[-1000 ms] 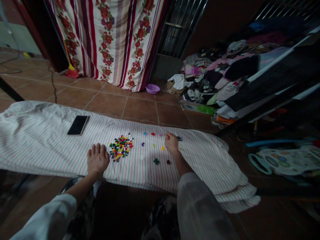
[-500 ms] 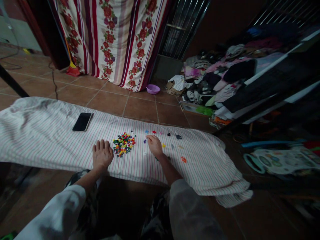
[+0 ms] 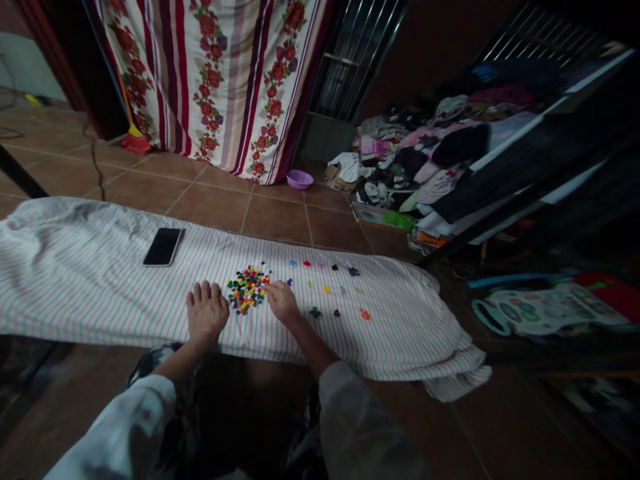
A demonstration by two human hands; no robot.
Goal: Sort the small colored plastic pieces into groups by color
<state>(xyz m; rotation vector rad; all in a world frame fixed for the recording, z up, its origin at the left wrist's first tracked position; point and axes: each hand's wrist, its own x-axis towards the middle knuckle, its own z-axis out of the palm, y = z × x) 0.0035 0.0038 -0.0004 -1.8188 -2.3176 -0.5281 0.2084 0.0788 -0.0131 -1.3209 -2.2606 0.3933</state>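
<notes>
Small coloured pieces (image 3: 245, 295) lay in a loose heap near the middle of the striped, cloth-covered bench (image 3: 95, 280), red, yellow, green, orange and white among them. The right hand (image 3: 283, 301) reached over to the right edge of the heap, its fingertips drawn in toward the thumb; whether this grip was closed on a piece, one could not tell. The left hand (image 3: 207, 311) rested palm down just left of the heap, its fingers slightly spread and its grip holding nothing that showed.

Right of the heap, little clusters sat apart in rough rows. The far row ran from a blue cluster (image 3: 293, 263) through a red cluster (image 3: 307, 263), pink and black to a dark grey cluster (image 3: 354, 271). In the middle row were purple, light green, a yellow cluster (image 3: 326, 289), grey and tan. Nearest the person were a green cluster (image 3: 315, 312), a brown cluster (image 3: 337, 313) and an orange cluster (image 3: 365, 314). A phone (image 3: 163, 247) lay left of the heap, beyond the left hand. On the tiled floor past the bench stood a purple basin (image 3: 300, 179), beside a flowered curtain (image 3: 210, 80).
</notes>
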